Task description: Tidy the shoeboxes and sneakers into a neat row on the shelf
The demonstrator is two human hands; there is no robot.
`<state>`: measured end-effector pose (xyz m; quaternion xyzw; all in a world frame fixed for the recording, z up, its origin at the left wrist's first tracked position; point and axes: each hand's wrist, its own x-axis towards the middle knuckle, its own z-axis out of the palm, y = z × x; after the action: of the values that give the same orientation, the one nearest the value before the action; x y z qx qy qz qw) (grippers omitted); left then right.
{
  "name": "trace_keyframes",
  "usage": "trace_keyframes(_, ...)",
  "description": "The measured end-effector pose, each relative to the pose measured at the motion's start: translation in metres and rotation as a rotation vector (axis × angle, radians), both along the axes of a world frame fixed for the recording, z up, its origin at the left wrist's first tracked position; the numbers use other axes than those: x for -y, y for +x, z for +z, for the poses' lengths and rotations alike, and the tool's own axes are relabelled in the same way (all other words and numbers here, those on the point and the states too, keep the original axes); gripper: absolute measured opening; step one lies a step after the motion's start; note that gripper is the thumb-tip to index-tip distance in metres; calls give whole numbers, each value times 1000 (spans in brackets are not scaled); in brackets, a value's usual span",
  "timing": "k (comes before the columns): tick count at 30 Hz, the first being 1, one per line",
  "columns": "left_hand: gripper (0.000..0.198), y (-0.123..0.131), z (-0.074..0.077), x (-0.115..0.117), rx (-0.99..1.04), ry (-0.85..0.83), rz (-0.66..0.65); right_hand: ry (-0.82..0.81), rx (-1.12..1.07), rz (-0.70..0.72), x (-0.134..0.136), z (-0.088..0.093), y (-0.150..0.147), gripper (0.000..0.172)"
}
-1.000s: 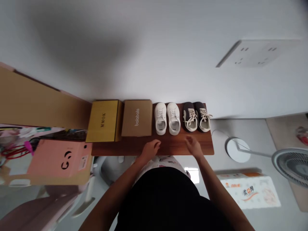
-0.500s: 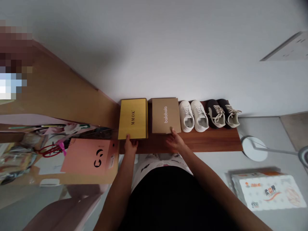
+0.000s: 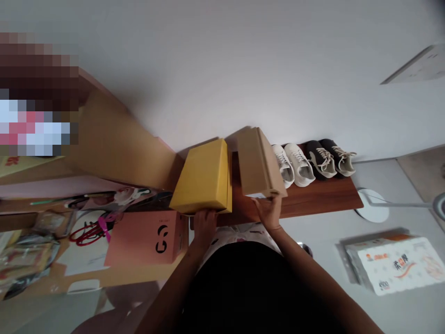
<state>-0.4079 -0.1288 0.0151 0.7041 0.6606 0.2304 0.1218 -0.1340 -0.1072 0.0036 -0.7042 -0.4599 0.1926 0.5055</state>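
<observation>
My left hand (image 3: 205, 223) grips the near lower edge of a yellow shoe box (image 3: 201, 174), its fingers partly hidden under it. That box is tipped over to the left, so its right side shows. With my right hand (image 3: 270, 212) I hold the near end of a brown cardboard shoe box (image 3: 255, 160), which also leans left and shows its lid's edge. Both boxes are over a dark reddish wooden shelf (image 3: 306, 204), with a gap between them. White sneakers (image 3: 298, 162) stand just right of the brown box, and black sneakers (image 3: 321, 157) stand beyond them.
A pink box (image 3: 142, 239) and a red cord (image 3: 85, 232) lie on a cluttered desk at left. Behind the shelf rises a grey wall (image 3: 208, 69). On the floor at right are a wrapped paper pack (image 3: 399, 266) and a round white base (image 3: 373, 206). Someone's blurred-out figure appears far left.
Both boxes have gone from lying flat to tilting left, each with a hand gripping its near end. The whole view has shifted and turned slightly.
</observation>
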Motion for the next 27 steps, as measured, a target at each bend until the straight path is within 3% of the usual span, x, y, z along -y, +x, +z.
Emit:
trace_keyframes(3,21,8,-25,-17,-214,-109,-174,-56,366,228,-12,-20,-8,16)
trace_keyframes(5,26,15,-42,-27,-226,-209,-253,-155,518,372,-19,-34,-12,20)
trace_keyframes(7,31,20,-55,-33,-81,-274,-239,-271,614,477,-22,-46,-13,26)
trace_keyframes(10,36,26,-62,-36,302,-329,-123,-411,671,539,-21,-55,-9,30)
trace_keyframes(15,33,37,-44,-36,782,-464,86,-493,647,555,-32,-55,4,34)
trace_keyframes(19,33,42,-27,-26,673,-456,149,-512,599,551,-38,-46,4,31)
trace_keyframes(23,32,48,-13,-13,554,-436,251,-496,516,549,-22,-30,15,37)
trace_keyframes(25,31,66,-5,-12,592,-451,260,-446,458,529,-10,-20,40,41)
trace_keyframes(27,31,104,1,-16,667,-503,178,-402,410,444,-5,-12,79,43)
